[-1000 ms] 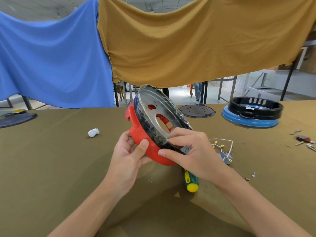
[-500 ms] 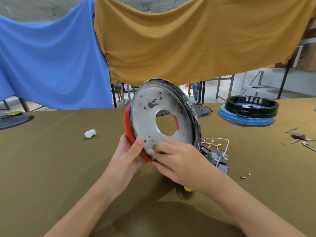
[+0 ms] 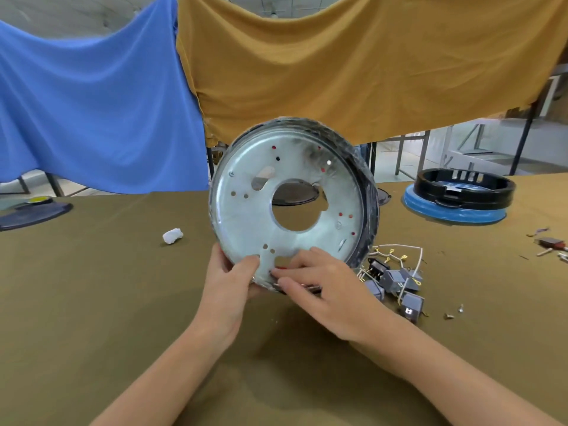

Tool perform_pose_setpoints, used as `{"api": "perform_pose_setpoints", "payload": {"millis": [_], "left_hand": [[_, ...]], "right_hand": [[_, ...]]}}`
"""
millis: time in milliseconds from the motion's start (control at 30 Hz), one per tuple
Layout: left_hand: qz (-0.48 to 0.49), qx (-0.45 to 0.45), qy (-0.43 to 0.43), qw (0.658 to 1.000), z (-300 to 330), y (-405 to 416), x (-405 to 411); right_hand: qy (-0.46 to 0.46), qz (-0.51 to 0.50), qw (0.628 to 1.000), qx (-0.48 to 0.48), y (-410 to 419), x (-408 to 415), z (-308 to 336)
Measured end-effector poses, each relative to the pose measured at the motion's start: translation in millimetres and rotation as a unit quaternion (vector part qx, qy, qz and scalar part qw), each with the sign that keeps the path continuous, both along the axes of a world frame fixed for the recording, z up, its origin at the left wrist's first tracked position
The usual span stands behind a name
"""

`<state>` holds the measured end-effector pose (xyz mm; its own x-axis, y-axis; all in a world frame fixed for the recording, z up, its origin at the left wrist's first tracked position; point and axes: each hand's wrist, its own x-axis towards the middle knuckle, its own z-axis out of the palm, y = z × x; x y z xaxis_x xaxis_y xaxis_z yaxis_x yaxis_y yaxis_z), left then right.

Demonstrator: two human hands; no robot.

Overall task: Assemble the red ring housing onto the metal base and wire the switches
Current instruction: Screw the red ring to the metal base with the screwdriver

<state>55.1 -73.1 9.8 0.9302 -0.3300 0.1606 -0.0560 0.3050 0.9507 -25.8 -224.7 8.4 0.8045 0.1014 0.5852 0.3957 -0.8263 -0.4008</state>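
Observation:
The round metal base stands on edge above the table, its flat silver face with a big centre hole turned toward me. The red ring housing sits behind it and shows only as red dots through small holes. My left hand grips the lower left rim, thumb pressed on the plate. My right hand holds the bottom rim, fingers curled over the plate's lower edge. The grey switches with white wires and brass terminals lie on the table just right of the base.
A black ring on a blue disc stands at the back right. A white crumpled wad lies at the left, a dark disc at the far left. Small screws and metal bits lie at the right. Blue and mustard cloths hang behind.
The assembly has turned so that the metal face points straight at me and the red ring is hidden behind it. Both hands shifted with it along the bottom rim.

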Motion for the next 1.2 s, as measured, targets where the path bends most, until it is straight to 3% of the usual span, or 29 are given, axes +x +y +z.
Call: {"api": "perform_pose_setpoints", "payload": {"millis": [233, 567, 900, 1200], "left_hand": [[0.011, 0.021, -0.041, 0.999, -2, -7, -6], [0.006, 0.02, -0.079, 0.997, -13, -13, -4], [-0.019, -0.045, -0.036, 0.998, -15, -12, -2], [-0.041, -0.09, -0.042, 0.994, -10, -14, -6]], "right_hand": [[-0.012, -0.079, 0.984, 0.16, 9, 9, 0], [0.015, -0.133, 0.965, 0.225, 14, 5, -2], [-0.018, -0.115, 0.987, 0.109, 18, 0, 4], [-0.023, -0.123, 0.989, 0.077, 16, -2, 4]]}}
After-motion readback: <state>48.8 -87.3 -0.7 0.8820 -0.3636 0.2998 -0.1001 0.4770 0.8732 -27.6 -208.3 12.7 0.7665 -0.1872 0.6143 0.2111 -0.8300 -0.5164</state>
